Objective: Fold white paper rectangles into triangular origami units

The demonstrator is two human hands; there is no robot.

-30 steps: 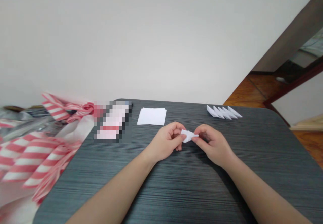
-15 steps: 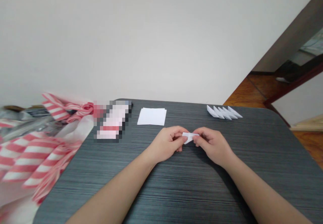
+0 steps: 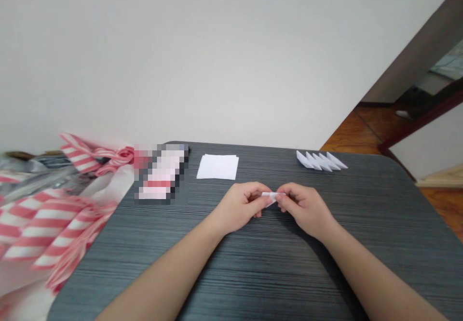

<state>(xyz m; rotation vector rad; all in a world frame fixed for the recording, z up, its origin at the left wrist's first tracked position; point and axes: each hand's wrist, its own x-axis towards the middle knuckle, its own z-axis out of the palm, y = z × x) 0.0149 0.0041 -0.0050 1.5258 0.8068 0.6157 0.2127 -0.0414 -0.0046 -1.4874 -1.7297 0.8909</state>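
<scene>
A small folded piece of white paper [image 3: 272, 197] is pinched between my two hands, just above the dark table. Thumb and fingers of my left hand [image 3: 243, 206] close on its left end. My right hand [image 3: 303, 209] grips the right end the same way, thumb on the near side. Fingers cover much of the paper, so its full shape is hidden. Beyond my left hand lies a stack of white paper sheets [image 3: 217, 167]. Several folded white paper pieces [image 3: 321, 161] stand in a row past my right hand.
The dark wood-grain table [image 3: 253, 273] meets a pale wall [image 3: 231, 60] at the back. A pixelated phone-shaped object [image 3: 162, 171] lies at the back left. Red-and-white striped cloth [image 3: 43, 224] is heaped beside the table's left edge. Wooden floor [image 3: 365, 128] shows at right.
The folded paper shows less of its face between my fingers, and my thumbs sit closer together on it. Both hands stay in nearly the same place.
</scene>
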